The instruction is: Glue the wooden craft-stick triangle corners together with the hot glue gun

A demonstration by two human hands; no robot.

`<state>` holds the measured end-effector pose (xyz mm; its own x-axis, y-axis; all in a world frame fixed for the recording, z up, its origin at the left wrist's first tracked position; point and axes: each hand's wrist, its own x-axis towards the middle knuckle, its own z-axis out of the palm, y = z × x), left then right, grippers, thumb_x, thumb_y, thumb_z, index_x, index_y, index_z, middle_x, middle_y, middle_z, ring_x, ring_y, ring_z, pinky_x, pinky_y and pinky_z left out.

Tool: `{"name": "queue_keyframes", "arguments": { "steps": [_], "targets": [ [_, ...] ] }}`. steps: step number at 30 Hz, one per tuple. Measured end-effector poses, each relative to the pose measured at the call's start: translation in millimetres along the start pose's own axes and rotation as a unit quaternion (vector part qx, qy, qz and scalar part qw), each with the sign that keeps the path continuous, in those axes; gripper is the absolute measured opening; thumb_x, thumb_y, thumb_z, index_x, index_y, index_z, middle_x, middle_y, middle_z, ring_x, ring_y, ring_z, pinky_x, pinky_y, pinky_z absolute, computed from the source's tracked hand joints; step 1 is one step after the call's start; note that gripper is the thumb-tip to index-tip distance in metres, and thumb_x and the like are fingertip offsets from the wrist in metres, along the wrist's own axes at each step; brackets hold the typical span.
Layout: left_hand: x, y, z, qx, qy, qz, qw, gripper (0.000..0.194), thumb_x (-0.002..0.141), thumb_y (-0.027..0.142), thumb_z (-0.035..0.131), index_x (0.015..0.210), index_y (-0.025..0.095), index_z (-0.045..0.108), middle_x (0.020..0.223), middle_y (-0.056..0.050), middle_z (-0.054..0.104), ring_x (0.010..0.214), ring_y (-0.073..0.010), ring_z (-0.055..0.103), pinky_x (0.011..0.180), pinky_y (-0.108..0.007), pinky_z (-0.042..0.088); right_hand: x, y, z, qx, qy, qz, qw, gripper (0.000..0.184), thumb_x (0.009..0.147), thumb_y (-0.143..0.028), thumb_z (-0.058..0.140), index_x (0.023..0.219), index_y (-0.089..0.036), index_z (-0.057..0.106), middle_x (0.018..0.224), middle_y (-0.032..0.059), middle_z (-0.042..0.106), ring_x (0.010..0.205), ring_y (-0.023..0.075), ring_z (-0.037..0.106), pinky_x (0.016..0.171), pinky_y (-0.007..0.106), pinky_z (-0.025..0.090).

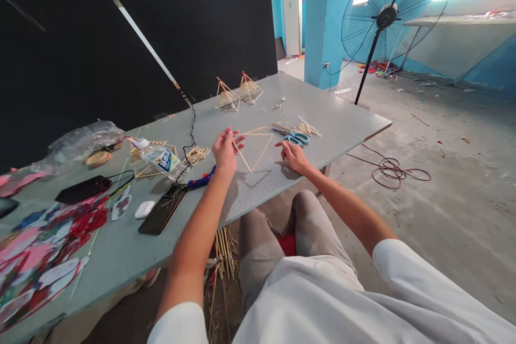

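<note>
My left hand (226, 153) pinches one corner of a triangular frame of thin wooden sticks (263, 151), holding it tilted above the table so its shadow falls below. My right hand (293, 157) rests at the table's near edge, index finger stretched out towards the frame and nothing visible in it. Just beyond it lie blue-handled scissors (297, 138), beside a pile of loose wooden sticks (308, 127). To the left of my left forearm is a blue glue gun (201, 179). Two pyramid-shaped stick models (228, 99) with red tips stand at the table's far side.
A phone (164, 210), white earbud case (144, 209), plastic bottle (159, 157) and small stick bundle (196, 155) lie on the left. Colourful cut pieces (52, 247) cover the table's left end. A large fan (387, 16) stands right; a cable coil (395, 172) lies on the floor.
</note>
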<state>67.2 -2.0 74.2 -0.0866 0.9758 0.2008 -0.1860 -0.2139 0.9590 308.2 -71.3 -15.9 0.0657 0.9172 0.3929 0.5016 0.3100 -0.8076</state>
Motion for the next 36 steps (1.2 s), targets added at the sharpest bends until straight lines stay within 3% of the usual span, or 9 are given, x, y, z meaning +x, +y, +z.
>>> {"name": "queue_keyframes", "arguments": {
  "steps": [8,12,16,20,24,27,30,33,36],
  "targets": [
    [-60,-61,14.8,-0.088,-0.008,-0.072,0.993,0.036,0.098,0.047,0.081,0.122,0.025,0.066,0.124,-0.007,0.081,0.107,-0.0218,0.085,0.091,-0.033,0.067,-3,4,4,0.072,0.027,-0.007,0.997,0.096,0.102,-0.098,0.022,0.109,-0.019,0.075,0.070,0.0008,0.064,0.065,0.0142,0.059,0.075,0.028,0.046],
    [-64,-58,10.7,-0.075,-0.068,-0.103,0.990,0.037,0.096,0.043,0.080,0.123,0.024,0.064,0.119,-0.006,0.081,0.102,-0.0220,0.086,0.091,-0.037,0.070,-2,7,7,0.097,0.048,0.001,0.994,0.093,0.100,-0.100,0.019,0.100,-0.020,0.068,0.070,0.0012,0.062,0.063,0.0141,0.058,0.069,0.028,0.046],
    [-55,-44,-0.7,-0.011,-0.182,-0.168,0.969,0.047,0.087,0.040,0.089,0.124,0.019,0.070,0.113,-0.009,0.084,0.081,-0.0224,0.084,0.073,-0.036,0.070,-3,6,7,0.114,0.039,0.000,0.993,0.089,0.102,-0.098,0.016,0.091,-0.021,0.060,0.068,0.0009,0.059,0.060,0.0131,0.053,0.066,0.028,0.045],
    [-49,-35,-3.2,0.065,-0.301,-0.220,0.926,0.053,0.079,0.049,0.099,0.114,0.014,0.081,0.103,-0.014,0.086,0.073,-0.0260,0.083,0.064,-0.036,0.068,-5,3,3,0.101,0.006,-0.012,0.995,0.088,0.103,-0.097,0.023,0.083,-0.020,0.061,0.066,0.0006,0.057,0.061,0.0122,0.051,0.067,0.027,0.043],
    [-56,-40,3.0,0.102,-0.352,-0.225,0.903,0.063,0.077,0.066,0.098,0.111,0.014,0.083,0.097,-0.013,0.086,0.072,-0.0259,0.083,0.061,-0.032,0.065,-7,4,2,0.059,-0.028,-0.016,0.998,0.087,0.107,-0.091,0.025,0.082,-0.019,0.066,0.064,0.0002,0.057,0.060,0.0119,0.049,0.065,0.026,0.043],
    [-64,-50,5.0,0.101,-0.343,-0.204,0.911,0.071,0.078,0.075,0.093,0.114,0.016,0.079,0.090,-0.009,0.084,0.064,-0.0224,0.080,0.057,-0.029,0.062,-5,5,4,-0.002,-0.026,-0.004,1.000,0.082,0.115,-0.076,0.021,0.089,-0.017,0.073,0.066,0.0015,0.061,0.064,0.0141,0.054,0.068,0.026,0.047],
    [-69,-58,2.0,0.083,-0.304,-0.167,0.934,0.074,0.079,0.079,0.088,0.115,0.017,0.074,0.089,-0.007,0.082,0.063,-0.0210,0.078,0.052,-0.027,0.058,0,7,0,-0.100,0.041,0.023,0.994,0.066,0.119,-0.054,0.024,0.110,-0.016,0.078,0.099,0.0109,0.076,0.099,0.0212,0.067,0.095,0.033,0.055],
    [-67,-63,-3.4,0.059,-0.233,-0.118,0.963,0.067,0.086,0.079,0.081,0.114,0.020,0.066,0.097,-0.007,0.081,0.076,-0.0218,0.081,0.055,-0.026,0.060,7,9,-14,-0.209,0.109,0.062,0.970,0.047,0.115,-0.033,0.039,0.143,-0.013,0.071,0.153,0.0223,0.064,0.146,0.0320,0.051,0.128,0.048,0.042],
    [-58,-67,-6.8,0.036,-0.167,-0.079,0.982,0.057,0.094,0.078,0.070,0.107,0.023,0.059,0.102,-0.006,0.080,0.087,-0.0222,0.082,0.064,-0.029,0.065,18,11,-35,-0.294,0.082,0.108,0.946,0.046,0.109,-0.023,0.050,0.148,-0.007,0.068,0.159,0.0278,0.057,0.153,0.0380,0.045,0.132,0.056,0.037]
  ]
}}
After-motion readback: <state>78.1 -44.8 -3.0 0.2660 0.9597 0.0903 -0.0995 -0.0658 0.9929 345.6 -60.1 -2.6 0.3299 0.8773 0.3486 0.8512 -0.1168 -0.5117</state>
